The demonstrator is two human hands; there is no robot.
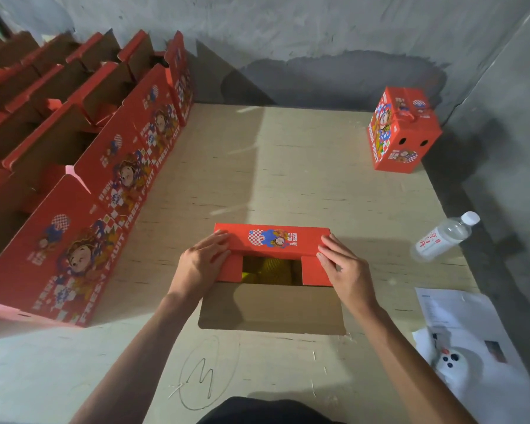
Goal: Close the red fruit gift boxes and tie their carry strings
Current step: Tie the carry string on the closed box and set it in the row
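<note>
Red fruit gift box [272, 240] sits mid-tabletop [303, 166], right in front of the person, partly closed. Far top flap w/ cartoon print is folded down flat; both red side flaps are tucked in under it. Near brown flap [271, 309] is open, lying out toward the person. Gap in between shows yellow fruit in netting [268, 269] inside.

Left hand [201, 264] on the box's left end: fingers straight, laid over the far flap's left corner, pressing down; grip not curled round anything. Right hand [343, 267] mirrors it on the right corner, fingers flat on flap edge, thumb along the side flap; grip likewise open, pressing.

Left side of tabletop: rows of open red boxes [83, 166], flaps standing up, same "FRESH FRUIT" print. Far right corner: one closed red box [403, 133], two round holes on its side, well apart from the rest. Carry string on it too small to make out.

Right edge: plastic water bottle [444, 237] lying tilted. Below it, printed papers [459, 319] and a white device [450, 362] w/ dark buttons. Pen scribble on tabletop near the person.
</note>
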